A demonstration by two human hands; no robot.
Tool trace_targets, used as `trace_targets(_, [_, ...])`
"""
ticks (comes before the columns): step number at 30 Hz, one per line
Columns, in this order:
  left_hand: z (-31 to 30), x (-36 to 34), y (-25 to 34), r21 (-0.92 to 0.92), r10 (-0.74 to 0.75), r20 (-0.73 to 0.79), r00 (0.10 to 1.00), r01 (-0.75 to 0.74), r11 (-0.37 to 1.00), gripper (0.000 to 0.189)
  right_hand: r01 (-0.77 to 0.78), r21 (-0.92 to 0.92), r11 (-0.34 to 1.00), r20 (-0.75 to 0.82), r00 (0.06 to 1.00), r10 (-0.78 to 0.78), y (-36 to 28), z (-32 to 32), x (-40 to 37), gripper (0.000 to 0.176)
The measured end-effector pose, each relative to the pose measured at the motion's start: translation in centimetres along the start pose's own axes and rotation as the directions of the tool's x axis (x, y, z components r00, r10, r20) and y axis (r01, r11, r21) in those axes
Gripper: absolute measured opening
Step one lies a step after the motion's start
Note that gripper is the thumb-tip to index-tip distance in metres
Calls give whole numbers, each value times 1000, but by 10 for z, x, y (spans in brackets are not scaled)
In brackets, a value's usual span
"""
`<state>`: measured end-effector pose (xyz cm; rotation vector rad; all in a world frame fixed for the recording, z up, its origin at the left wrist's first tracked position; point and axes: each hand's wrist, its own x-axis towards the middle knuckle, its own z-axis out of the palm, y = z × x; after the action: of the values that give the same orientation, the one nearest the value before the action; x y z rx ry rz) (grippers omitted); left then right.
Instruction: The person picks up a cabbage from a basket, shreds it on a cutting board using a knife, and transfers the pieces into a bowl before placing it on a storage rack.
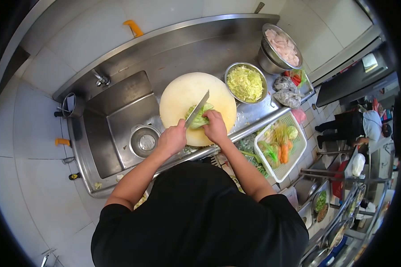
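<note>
The left hand (173, 138) grips a kitchen knife (198, 108) pointing toward one o'clock; cabbage (201, 119) on the chopping board (177, 97) lies at ten o'clock from the right hand (216, 128) (the nearer), fingers curled against it.

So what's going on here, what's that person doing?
Someone is cutting up what looks like cabbage. Their left hand grips a knife, and their right hand holds the cabbage on a round board. The blade is right at the cabbage, which isn't all cut yet. Beside the board, a metal bowl is full of pale green shreds.
</note>
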<state>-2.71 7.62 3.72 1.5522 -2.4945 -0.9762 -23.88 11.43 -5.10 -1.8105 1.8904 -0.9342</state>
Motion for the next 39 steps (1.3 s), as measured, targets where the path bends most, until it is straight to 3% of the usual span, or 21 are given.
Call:
trace_targets(4, [7, 5, 3, 51, 25, 16, 1000, -26, 998, 25, 29, -78, 997, 121, 992, -19, -7, -11, 6, 41])
trace_targets(7, [6, 4, 7, 99, 15, 64, 998, -22, 995, 25, 107, -145, 984, 99, 991, -93, 2, -5, 6, 39])
trace_targets(13, [11, 24, 16, 188, -17, 222, 975, -26, 982, 28, 28, -113, 993, 110, 994, -16, 11, 3, 0, 38])
trace_targets(16, [54, 56, 16, 174, 24, 144, 989, -49, 983, 34, 23, -117, 993, 118, 993, -9, 17, 4, -3, 38])
trace_targets(20, [52, 43, 7, 172, -4, 181, 983, -27, 985, 33, 101, -101, 990, 3, 995, -102, 30, 12, -8, 39])
trace_targets(23, [25, -1, -14, 197, -68, 255, 965, 17, 980, 32, 195, -212, 958, -128, 966, -225, 29, 9, -13, 39])
trace_targets(25, [19, -16, -25, 235, -127, 312, 942, 53, 971, 32, 215, -116, 970, -109, 968, -227, 32, 6, -10, 38])
trace_targets(26, [21, -11, -27, 224, -109, 300, 948, 42, 974, 33, 225, -65, 972, -95, 969, -230, 33, 5, -9, 37])
trace_targets(29, [33, 24, -36, 156, -66, 254, 965, 27, 987, 35, 66, 175, 982, 48, 996, -76, 37, 1, -3, 36])
trace_targets(32, [31, 51, -41, 70, -62, 171, 983, 51, 996, 34, 32, 127, 991, 143, 988, -51, 41, -1, 14, 36])
trace_targets(35, [21, 56, -54, 34, -135, 65, 989, 133, 990, 36, 188, -193, 963, 8, 982, -190, 30, -2, 14, 36])
trace_targets(38, [17, 54, -77, 31, -131, 88, 987, 129, 991, 38, 182, -207, 961, 47, 983, -176, 35, -5, 17, 37])
trace_targets(39, [17, 52, -75, 29, -140, 92, 986, 138, 990, 38, 93, -109, 990, 104, 991, -82, 37, -4, 18, 38])
